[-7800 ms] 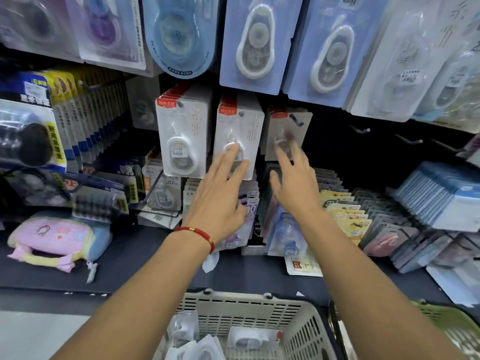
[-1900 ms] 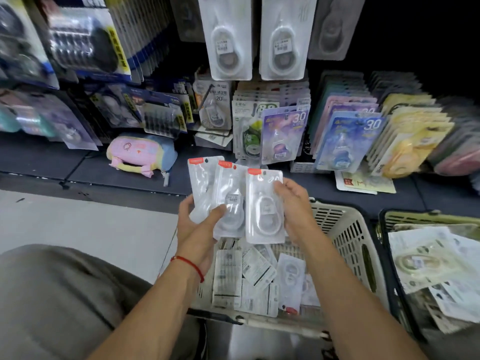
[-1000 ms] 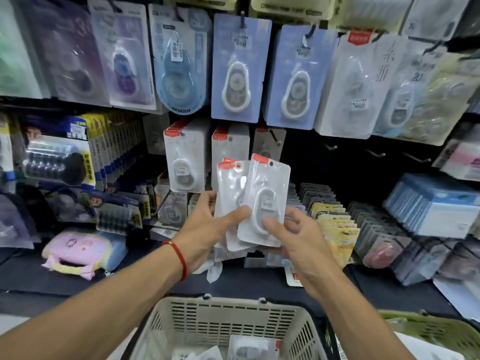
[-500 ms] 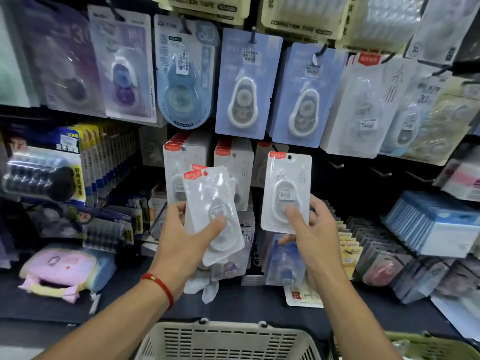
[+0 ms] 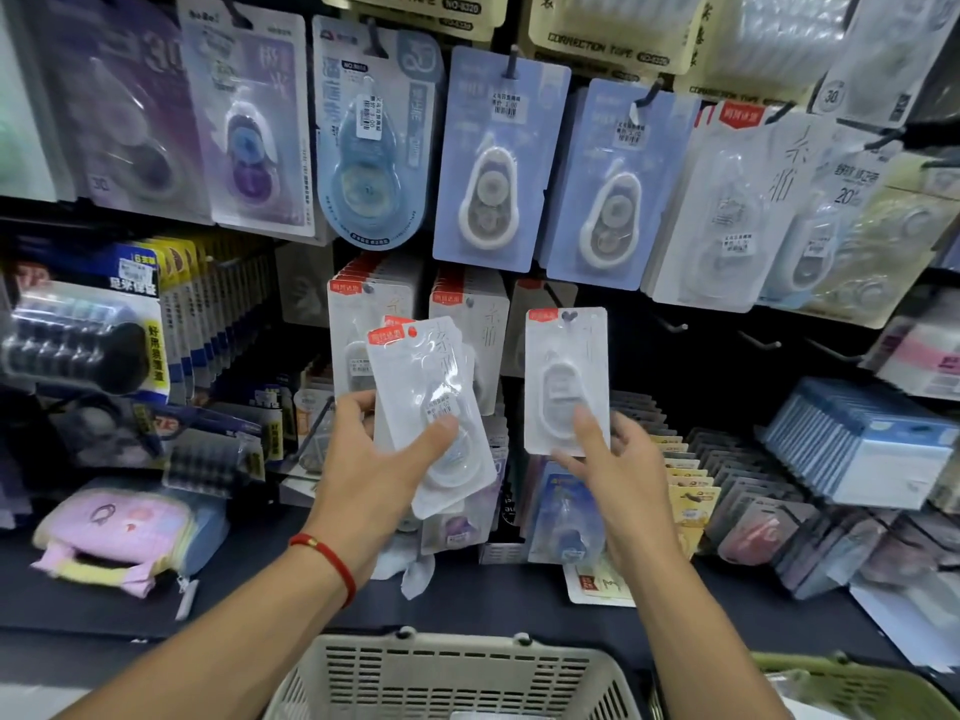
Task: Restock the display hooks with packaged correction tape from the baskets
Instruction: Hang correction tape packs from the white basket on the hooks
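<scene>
The right hand (image 5: 618, 475) pinches one clear blister pack of white correction tape (image 5: 565, 381), raised before the nearly bare black hook (image 5: 551, 296). The left hand (image 5: 374, 470) grips the spare packs (image 5: 431, 407). Next, its hang hole likely needs threading onto that hook.

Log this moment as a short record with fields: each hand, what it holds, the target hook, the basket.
left hand: grips a fanned stack of clear red-tabbed correction tape packs
right hand: pinches a single clear red-tabbed correction tape pack, upright, raised before the hooks
target hook: thinly stocked, right of two fuller rows
cream slatted plastic basket: below the hands, contents out of view
</scene>
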`<action>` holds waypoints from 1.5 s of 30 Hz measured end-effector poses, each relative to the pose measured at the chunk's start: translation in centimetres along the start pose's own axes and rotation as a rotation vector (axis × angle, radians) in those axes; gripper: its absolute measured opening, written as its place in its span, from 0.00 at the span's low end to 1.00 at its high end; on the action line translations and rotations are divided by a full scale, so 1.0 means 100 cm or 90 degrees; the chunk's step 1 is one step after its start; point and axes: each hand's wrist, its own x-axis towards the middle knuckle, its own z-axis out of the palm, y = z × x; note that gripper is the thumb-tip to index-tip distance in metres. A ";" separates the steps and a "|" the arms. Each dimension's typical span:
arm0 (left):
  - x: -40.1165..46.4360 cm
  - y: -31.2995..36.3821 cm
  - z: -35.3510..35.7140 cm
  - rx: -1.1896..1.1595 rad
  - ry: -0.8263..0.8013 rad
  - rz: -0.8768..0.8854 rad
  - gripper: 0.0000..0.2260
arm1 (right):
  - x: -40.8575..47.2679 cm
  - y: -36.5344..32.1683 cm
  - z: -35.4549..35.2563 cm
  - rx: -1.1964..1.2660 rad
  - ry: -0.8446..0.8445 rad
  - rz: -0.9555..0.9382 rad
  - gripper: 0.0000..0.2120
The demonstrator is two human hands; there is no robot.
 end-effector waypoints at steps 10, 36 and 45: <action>-0.009 -0.005 0.011 0.025 -0.024 -0.003 0.33 | -0.031 0.009 0.018 -0.060 -0.269 -0.018 0.14; -0.004 -0.001 0.004 0.008 -0.025 -0.019 0.26 | -0.019 0.008 -0.002 -0.034 0.062 0.030 0.20; -0.014 -0.003 0.014 0.015 -0.085 -0.012 0.32 | -0.039 0.011 0.021 -0.089 -0.254 -0.033 0.07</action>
